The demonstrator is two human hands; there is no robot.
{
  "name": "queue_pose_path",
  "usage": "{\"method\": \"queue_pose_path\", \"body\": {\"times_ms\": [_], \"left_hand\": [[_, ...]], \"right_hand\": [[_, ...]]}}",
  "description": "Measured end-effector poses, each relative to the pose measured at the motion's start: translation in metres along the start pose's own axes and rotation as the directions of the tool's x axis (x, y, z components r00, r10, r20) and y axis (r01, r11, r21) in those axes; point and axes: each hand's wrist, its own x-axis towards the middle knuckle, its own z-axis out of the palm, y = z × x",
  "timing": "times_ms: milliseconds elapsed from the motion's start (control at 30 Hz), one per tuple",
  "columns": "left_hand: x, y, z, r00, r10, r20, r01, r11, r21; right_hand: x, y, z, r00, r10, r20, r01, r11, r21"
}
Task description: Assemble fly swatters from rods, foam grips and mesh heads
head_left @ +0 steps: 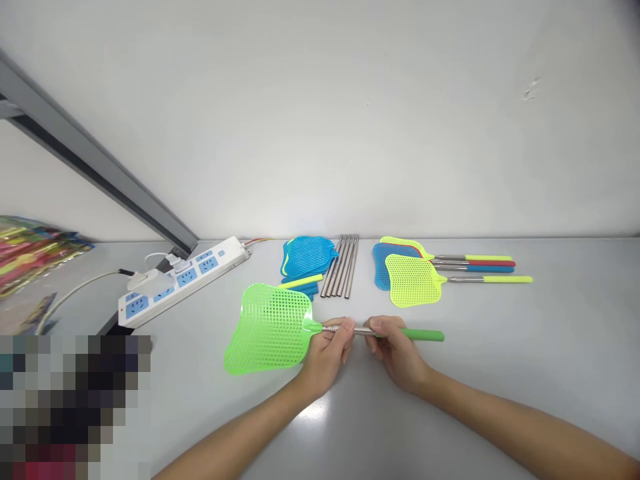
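A green fly swatter (273,328) is held level above the grey table, its perforated head to the left and its green handle sleeve to the right. My left hand (326,355) is closed round the metal rod near the head. My right hand (395,350) grips the rod where it meets the sleeve. Behind my hands lie several bare metal rods (341,267), side by side. Blue swatter heads (309,257) are stacked to their left, with a yellow sleeve (303,281) and blue sleeves (311,289) in front.
Several whole fly swatters (415,280) in yellow, blue and red lie at the back right, handles pointing right. A white power strip (183,280) with plugs and cables stands at the left. Colourful plastic packages (35,250) lie at the far left. A wall (375,133) rises behind the table.
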Motion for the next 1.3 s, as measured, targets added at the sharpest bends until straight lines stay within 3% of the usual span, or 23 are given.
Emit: {"method": "queue_pose_path", "body": {"times_ms": [733,1067,1300], "left_hand": [[-0.0008,0.0012,0.0027,1.000,0.000,-0.015,0.001,0.998,0.063],[-0.0005,-0.0031,0.0035,0.999,-0.021,-0.037,0.020,1.000,-0.021],[-0.0007,-0.0013,0.0083,0.997,-0.059,-0.042,0.058,0.998,-0.037]], "right_hand": [[-0.0016,0.0002,0.0018,0.997,-0.006,-0.080,0.012,0.998,0.067],[-0.0010,-0.0006,0.0027,0.991,0.046,-0.128,-0.026,0.988,0.153],[0.0006,0.0006,0.0036,0.991,0.013,-0.132,0.013,0.981,0.195]]}}
